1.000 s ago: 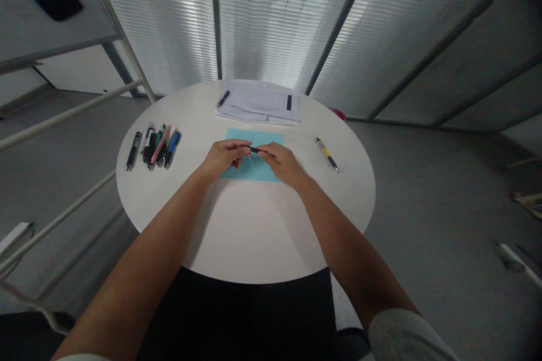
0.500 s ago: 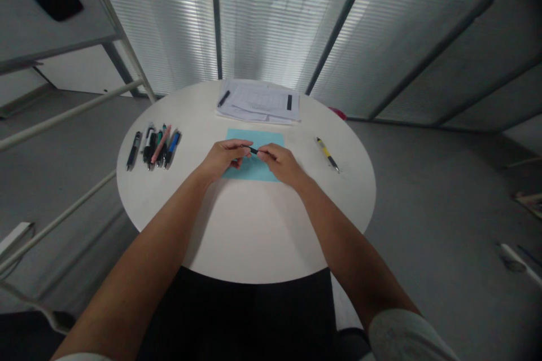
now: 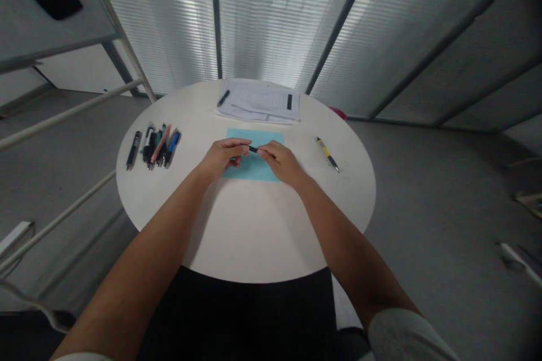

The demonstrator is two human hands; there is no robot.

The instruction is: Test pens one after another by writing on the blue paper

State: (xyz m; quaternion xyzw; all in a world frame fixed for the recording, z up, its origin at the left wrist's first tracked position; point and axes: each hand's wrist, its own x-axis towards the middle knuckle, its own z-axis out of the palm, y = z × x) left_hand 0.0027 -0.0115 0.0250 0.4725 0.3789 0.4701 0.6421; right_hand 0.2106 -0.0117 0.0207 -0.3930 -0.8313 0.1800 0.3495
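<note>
A slim black pen (image 3: 253, 149) runs between my two hands, its ends hidden by the fingers. My left hand (image 3: 223, 159) pinches the pen's left end between thumb and fingers. At the other end, my right hand (image 3: 279, 162) is closed on the same pen. Both hands are over a light blue sheet (image 3: 254, 171) on the round white table (image 3: 258, 225). How much of the pen lies inside each hand cannot be made out.
Several pens (image 3: 156, 146) lie in a group at the table's left. To the right rests a yellow and black pen (image 3: 327, 153). Stacked white papers (image 3: 258, 102) with a dark pen (image 3: 223, 98) on them sit at the far edge. A white metal frame (image 3: 68, 118) stands left.
The hands stay almost in place with the pen between them. Only a slight shift of the fingers shows.
</note>
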